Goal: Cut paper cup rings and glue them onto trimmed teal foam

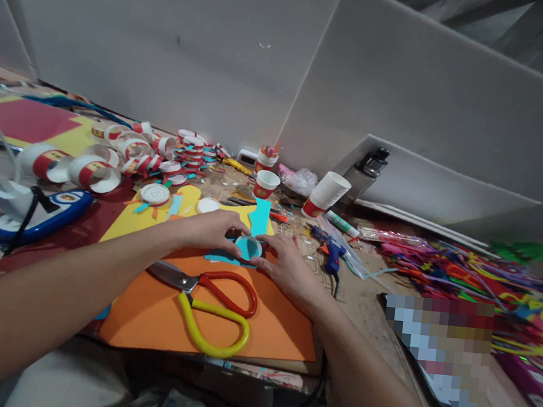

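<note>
My left hand (pixel 218 231) and my right hand (pixel 286 266) meet over the orange paper. Between their fingertips is a small white-rimmed paper cup piece (pixel 248 248), with turquoise showing inside its ring. The fingers of both hands curl against its sides. Just beyond it lies a turquoise paper strip (pixel 261 216), and more turquoise scraps are partly under my left hand. Large scissors (pixel 205 293) with a red and a yellow handle rest, blades apart, on the orange paper sheet (pixel 145 319) close to my wrists. A white disc (pixel 208 206) lies behind my left hand.
Cut cup rings (pixel 95 170) and stacked cup pieces (pixel 192 151) crowd the left. Stacked paper cups (pixel 325 196) lean at the back. A blue glue gun (pixel 333 257) lies right of my hand, near a phone (pixel 430 353) and colourful pipe cleaners (pixel 508 284). A power strip (pixel 42 216) is left.
</note>
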Tool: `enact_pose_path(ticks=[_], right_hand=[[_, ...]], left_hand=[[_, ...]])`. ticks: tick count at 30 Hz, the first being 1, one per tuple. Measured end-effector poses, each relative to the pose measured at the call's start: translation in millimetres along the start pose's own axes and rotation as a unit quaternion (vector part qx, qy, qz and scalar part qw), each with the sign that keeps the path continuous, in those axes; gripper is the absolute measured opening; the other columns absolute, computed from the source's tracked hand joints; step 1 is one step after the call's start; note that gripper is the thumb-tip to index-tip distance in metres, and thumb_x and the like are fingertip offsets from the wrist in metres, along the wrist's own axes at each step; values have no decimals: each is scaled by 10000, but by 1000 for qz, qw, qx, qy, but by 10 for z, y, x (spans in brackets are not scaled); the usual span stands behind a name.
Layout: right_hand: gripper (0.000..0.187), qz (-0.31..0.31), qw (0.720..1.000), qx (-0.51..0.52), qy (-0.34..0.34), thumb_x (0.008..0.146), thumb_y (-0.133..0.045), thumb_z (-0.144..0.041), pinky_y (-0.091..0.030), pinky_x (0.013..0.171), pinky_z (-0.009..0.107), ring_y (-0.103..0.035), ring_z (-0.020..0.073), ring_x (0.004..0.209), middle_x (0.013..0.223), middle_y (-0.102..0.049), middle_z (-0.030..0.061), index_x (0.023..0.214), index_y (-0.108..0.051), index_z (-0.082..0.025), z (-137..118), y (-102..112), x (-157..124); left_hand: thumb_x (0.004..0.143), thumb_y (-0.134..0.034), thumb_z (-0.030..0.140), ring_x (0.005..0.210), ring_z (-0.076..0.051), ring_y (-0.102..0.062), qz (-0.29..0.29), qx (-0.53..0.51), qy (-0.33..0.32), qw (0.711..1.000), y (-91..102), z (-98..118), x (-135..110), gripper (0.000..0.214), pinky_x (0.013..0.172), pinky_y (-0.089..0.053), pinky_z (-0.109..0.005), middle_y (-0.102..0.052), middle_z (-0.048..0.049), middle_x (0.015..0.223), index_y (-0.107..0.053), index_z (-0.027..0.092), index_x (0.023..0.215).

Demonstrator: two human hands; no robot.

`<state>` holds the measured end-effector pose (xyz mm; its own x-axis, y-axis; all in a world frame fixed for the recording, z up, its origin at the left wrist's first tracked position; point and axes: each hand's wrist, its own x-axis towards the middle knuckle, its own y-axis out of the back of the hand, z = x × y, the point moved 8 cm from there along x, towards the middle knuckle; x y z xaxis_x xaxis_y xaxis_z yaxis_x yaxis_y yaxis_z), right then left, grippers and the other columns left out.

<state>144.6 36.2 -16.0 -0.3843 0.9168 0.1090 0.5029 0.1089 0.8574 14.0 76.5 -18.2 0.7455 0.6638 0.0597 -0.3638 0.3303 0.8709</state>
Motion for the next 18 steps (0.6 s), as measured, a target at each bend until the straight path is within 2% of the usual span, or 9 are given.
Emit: enact_pose_path(ticks=[3, 7, 14, 18], right_hand=[[415, -13, 1000, 11, -14, 819, -687, -337, -402, 922, 355, -549, 217, 1066, 1141, -625, 89, 1210, -629, -208, 54, -5, 4], [405, -23, 1000, -5, -19, 801, -705, -306, -385, 950, 375, -548, 223, 1082, 1118, -630, 79, 1194, -645, -228, 55, 3, 6], [387, -15, 1000, 2, -28, 790, -713, -280, -364, 983, 398, -550, 223, 1084, 1096, -634, 82, 1169, -656, -230, 18, 24, -5], [397, -12, 999, 16, -30, 772, -723, -273, -393, 956, 390, -563, 223, 1069, 1100, -639, 87, 1160, -661, -219, 43, 13, 0]], left_hand=[[770, -668, 455, 889, -179, -590, -4, -6, -14, 1000, -6, 33, 4, 409, 738, -400, -236, -665, -30, 976, -699, 256, 1126], [770, -677, 428, 889, -179, -580, -7, -15, -16, 1000, -14, 38, 2, 398, 751, -396, -244, -660, -34, 975, -702, 261, 1131], [752, -693, 415, 905, -179, -571, -10, -30, 5, 999, -48, -28, 1, 428, 786, -400, -247, -643, -35, 1003, -697, 265, 1152], [747, -692, 415, 901, -181, -570, -7, -34, 19, 999, -48, -42, 0, 448, 781, -399, -251, -641, -40, 1005, -693, 258, 1167]])
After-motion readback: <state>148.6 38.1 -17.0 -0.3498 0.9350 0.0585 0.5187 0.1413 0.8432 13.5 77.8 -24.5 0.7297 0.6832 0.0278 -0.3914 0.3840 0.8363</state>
